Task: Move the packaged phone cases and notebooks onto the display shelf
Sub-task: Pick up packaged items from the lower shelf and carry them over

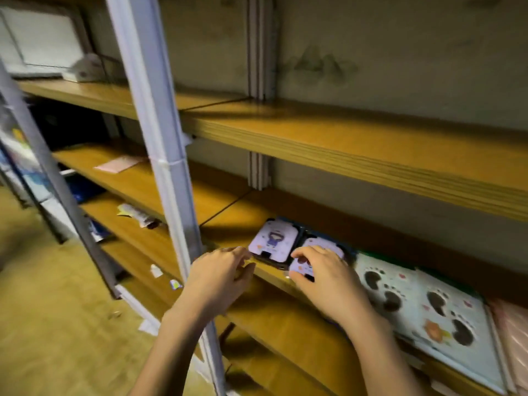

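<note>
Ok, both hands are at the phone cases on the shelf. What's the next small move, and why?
Probably slide the right phone case back with the right hand until it lines up beside the left phone case. It sits closer to the front edge of the shelf than its neighbour, seemingly overhanging. The left hand is at the neighbour's front corner.

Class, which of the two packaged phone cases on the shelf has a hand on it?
The right-hand case, next to the footprint notebook: the right hand covers it. The left-hand case lies uncovered.
</note>
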